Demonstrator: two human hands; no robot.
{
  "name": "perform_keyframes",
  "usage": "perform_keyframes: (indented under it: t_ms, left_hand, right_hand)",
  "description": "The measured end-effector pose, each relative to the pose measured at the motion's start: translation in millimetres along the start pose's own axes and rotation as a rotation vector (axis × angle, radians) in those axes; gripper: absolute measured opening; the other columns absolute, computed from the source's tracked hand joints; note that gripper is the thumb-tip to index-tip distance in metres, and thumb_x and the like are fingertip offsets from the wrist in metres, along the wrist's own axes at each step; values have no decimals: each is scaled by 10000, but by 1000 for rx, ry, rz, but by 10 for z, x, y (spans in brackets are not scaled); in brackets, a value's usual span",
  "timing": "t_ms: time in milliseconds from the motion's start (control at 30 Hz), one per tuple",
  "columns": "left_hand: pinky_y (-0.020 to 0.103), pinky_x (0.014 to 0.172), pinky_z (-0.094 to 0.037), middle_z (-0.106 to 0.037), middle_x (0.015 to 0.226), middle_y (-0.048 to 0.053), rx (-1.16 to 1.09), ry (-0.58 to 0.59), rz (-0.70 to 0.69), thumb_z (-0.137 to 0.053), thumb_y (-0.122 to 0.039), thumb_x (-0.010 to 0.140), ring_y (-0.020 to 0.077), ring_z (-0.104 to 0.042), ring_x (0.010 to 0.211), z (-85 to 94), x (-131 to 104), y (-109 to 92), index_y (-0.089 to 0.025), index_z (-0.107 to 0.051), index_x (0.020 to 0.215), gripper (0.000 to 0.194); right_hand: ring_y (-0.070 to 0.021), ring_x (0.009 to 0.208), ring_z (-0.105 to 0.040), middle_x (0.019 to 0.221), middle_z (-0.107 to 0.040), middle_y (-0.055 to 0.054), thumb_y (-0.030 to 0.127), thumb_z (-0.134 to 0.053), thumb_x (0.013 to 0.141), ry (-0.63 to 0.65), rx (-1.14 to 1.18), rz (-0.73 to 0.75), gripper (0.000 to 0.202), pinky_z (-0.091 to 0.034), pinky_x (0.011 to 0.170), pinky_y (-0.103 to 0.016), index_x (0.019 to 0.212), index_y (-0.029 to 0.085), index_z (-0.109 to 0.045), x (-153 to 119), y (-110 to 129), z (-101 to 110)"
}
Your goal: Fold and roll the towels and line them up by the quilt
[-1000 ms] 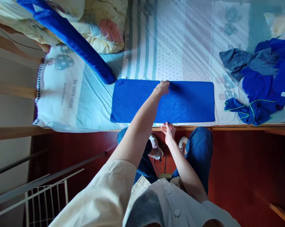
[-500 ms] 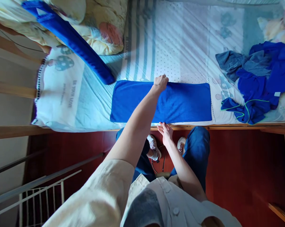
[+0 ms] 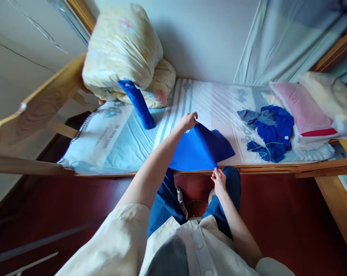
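Note:
A blue cloth lies at the bed's front edge, partly lifted, with a raised fold running between my two hands. My left hand pinches its far edge above the mattress. At the near edge, just in front of the bed rail, my right hand grips the end of that fold. The right part of the cloth slopes down to the sheet. Left of it, a long folded blue strip of fabric leans from the bedding down onto the bed.
A piled quilt stands at the back left. Crumpled blue and grey clothes lie right of the cloth, beside a pink pillow. A wooden bed rail runs along the front; my knees are below it.
The cloth lay flat before; its middle is now raised between my hands, and its right end is drawn inward. My right hand has closed on the near edge. The view has tilted up.

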State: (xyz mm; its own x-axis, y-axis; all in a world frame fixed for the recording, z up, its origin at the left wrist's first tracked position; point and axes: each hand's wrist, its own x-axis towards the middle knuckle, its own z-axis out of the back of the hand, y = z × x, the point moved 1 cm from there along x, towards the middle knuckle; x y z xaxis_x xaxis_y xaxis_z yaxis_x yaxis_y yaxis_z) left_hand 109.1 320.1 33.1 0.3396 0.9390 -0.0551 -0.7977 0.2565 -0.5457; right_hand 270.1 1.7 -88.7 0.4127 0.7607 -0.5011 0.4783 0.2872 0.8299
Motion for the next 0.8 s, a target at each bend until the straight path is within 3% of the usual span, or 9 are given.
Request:
perform_keyframes:
  t_ms: [133, 267, 433, 567, 667, 800]
  left_hand:
    - [332, 859, -512, -780, 835, 62, -164, -89, 14, -776, -261, 738, 273, -730, 917, 446, -345, -128, -212, -692, 808, 120]
    - [307, 786, -511, -766, 784, 50, -357, -162, -42, -812, -407, 699, 233, -720, 817, 808, -661, -261, -201, -709, 794, 249]
    - [296, 723, -528, -760, 791, 64, -558, -246, -152, -848, -525, 614, 229, -714, 792, 1185, -941, -449, -179, -727, 845, 434]
    - [314, 757, -561, -771, 822, 86, -710, -246, -240, -876, -456, 553, 245, -736, 825, 1470, -1139, -598, -166, -725, 862, 449]
    - [324, 781, -581, -784, 851, 100, -729, -254, -243, -893, -394, 525, 269, -753, 866, 1637, -1291, -663, -161, -733, 863, 440]
    - [347, 813, -597, -793, 857, 105, -685, -357, -182, -912, -396, 516, 294, -758, 897, 1763, -1448, -662, -156, -741, 859, 452]
  right_hand:
    - [-139, 725, -666, 756, -684, 2, 595, -893, 652, 20, -38, 178, 472, -561, 672, -247, 813, 201, -689, -71, 490, 230]
    - [-157, 794, -679, 830, -719, -22, 580, -930, 589, 3, 21, 339, 511, -579, 774, -293, 817, 186, -698, -84, 1080, 300]
    - [-151, 753, -662, 762, -701, 1, 569, -943, 560, 43, 59, 501, 528, -560, 765, -304, 800, 190, -664, -57, 1859, 183]
    - [-128, 690, -623, 765, -702, 20, 515, -952, 553, 88, 37, 634, 526, -518, 666, -259, 873, 217, -660, -67, 2395, 65]
    - [-117, 668, -599, 760, -689, 44, 460, -941, 571, 91, -7, 718, 536, -494, 633, -239, 975, 248, -659, -103, 2696, 9]
    - [-140, 804, -667, 849, -731, 4, 410, -911, 615, 125, -88, 791, 497, -543, 746, -261, 1034, 229, -712, -186, 2942, -37]
